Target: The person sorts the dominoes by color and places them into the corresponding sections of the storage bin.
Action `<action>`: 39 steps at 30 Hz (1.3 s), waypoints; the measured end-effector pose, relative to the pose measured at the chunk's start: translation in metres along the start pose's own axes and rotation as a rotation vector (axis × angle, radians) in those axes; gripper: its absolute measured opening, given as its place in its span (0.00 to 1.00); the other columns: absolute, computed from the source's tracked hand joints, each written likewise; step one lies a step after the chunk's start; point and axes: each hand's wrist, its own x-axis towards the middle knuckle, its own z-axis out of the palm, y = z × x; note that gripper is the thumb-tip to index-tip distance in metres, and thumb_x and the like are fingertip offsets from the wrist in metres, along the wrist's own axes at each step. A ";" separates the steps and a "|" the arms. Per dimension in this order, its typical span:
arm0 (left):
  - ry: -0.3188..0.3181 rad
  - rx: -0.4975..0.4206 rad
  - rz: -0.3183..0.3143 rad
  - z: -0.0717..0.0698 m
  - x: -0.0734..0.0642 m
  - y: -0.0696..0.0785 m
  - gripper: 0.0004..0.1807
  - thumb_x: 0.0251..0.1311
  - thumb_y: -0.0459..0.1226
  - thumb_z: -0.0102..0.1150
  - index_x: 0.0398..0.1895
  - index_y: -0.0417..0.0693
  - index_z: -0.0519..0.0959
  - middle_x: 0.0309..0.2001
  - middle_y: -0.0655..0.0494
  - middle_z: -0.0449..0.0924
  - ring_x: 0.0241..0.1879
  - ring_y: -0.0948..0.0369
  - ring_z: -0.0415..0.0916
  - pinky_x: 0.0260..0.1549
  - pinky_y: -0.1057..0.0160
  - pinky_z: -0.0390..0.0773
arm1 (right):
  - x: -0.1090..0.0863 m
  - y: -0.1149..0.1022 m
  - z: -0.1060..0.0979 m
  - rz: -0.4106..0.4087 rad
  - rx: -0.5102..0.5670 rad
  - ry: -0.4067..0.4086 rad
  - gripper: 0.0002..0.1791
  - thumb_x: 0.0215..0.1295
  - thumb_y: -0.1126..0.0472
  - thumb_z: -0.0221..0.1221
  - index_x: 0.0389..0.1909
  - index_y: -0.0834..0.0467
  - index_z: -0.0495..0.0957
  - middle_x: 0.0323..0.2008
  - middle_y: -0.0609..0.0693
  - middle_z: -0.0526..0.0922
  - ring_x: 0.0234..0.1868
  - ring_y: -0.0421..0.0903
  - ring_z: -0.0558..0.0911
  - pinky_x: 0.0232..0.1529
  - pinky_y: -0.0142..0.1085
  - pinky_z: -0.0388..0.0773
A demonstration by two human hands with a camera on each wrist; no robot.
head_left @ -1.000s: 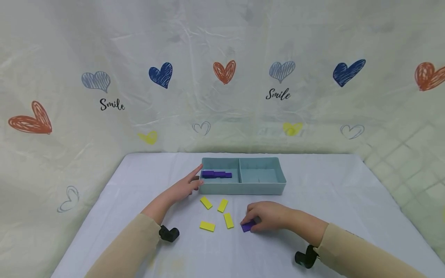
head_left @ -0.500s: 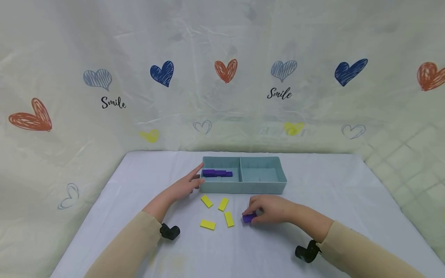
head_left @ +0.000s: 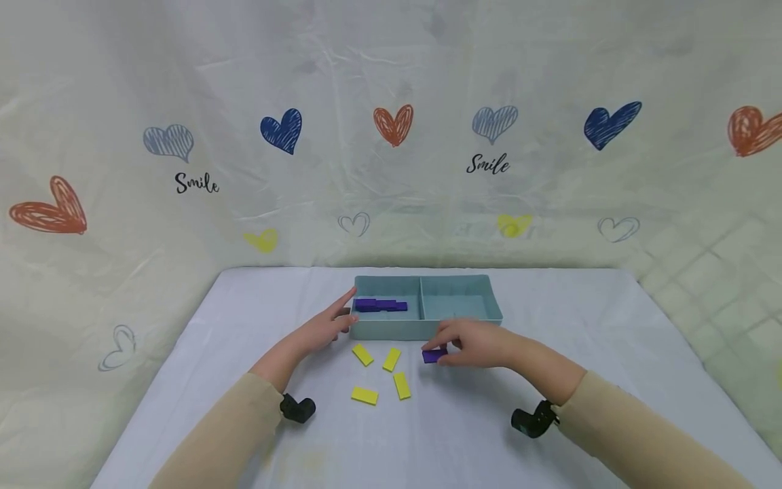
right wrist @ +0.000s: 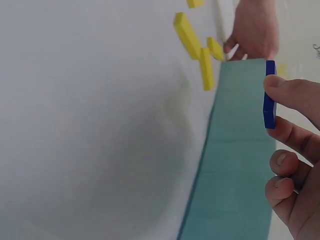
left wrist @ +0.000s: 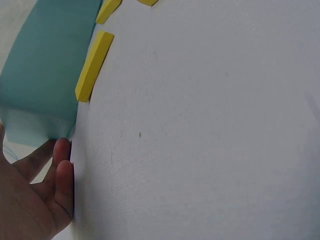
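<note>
My right hand pinches a small purple rectangular block between thumb and fingers, held up just in front of the two-compartment blue-green box. Seen from the right wrist, this block looks deep blue, and the other fingers curl loosely below it. My left hand rests against the box's left end, its fingers spread along that wall. Several purple blocks lie in a row in the left compartment; the right compartment holds nothing visible. The left wrist view shows the left fingertips by the box's end.
On the white cloth in front of the box lie several yellow blocks: one flat nearest me, one upright-angled beside it, and others close to the box. A pale curtain with printed hearts hangs behind the table.
My right hand has lifted the purple block from the cloth and moved it away from me toward the box's front wall. The left hand keeps its place.
</note>
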 end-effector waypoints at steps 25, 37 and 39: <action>-0.006 0.004 0.017 -0.001 0.004 -0.006 0.37 0.72 0.55 0.48 0.78 0.82 0.43 0.74 0.46 0.58 0.59 0.50 0.74 0.60 0.42 0.71 | 0.071 -0.013 -0.024 0.066 0.012 0.107 0.18 0.66 0.56 0.65 0.57 0.45 0.83 0.38 0.39 0.77 0.35 0.42 0.74 0.35 0.35 0.75; -0.016 0.009 0.020 -0.001 0.005 -0.004 0.37 0.72 0.55 0.47 0.78 0.80 0.43 0.74 0.43 0.59 0.59 0.48 0.74 0.59 0.43 0.71 | 0.110 -0.009 -0.022 0.123 -0.027 0.094 0.20 0.67 0.54 0.64 0.59 0.45 0.81 0.45 0.42 0.80 0.40 0.42 0.76 0.40 0.33 0.77; -0.015 0.010 0.019 0.000 0.005 -0.005 0.36 0.72 0.55 0.47 0.78 0.80 0.43 0.74 0.43 0.59 0.59 0.48 0.74 0.59 0.42 0.71 | 0.115 -0.008 -0.020 0.137 -0.048 0.084 0.19 0.67 0.53 0.64 0.59 0.44 0.82 0.44 0.42 0.79 0.40 0.41 0.76 0.40 0.33 0.77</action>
